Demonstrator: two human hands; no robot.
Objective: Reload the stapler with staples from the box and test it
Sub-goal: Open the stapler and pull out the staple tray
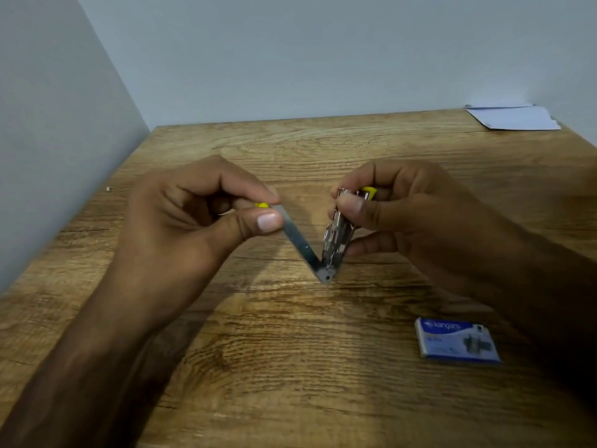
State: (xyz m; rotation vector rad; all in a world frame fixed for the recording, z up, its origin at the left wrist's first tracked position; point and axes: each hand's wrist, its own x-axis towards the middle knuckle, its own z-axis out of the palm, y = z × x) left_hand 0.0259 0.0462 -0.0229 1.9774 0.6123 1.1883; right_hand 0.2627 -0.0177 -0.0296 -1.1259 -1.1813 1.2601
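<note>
A small metal stapler [318,253] with yellow trim is spread open into a V above the table, its hinge pointing down. My left hand [193,218] pinches the tip of the flat left arm between thumb and fingers. My right hand [397,211] grips the top of the right arm, the part with the staple channel. A blue box of staples [457,341] lies shut on the wooden table [290,367], below and right of the stapler, apart from both hands.
White sheets of paper [513,118] lie at the table's far right corner. Grey walls border the table at the back and along the left side. A tiny white speck [108,189] sits near the left edge.
</note>
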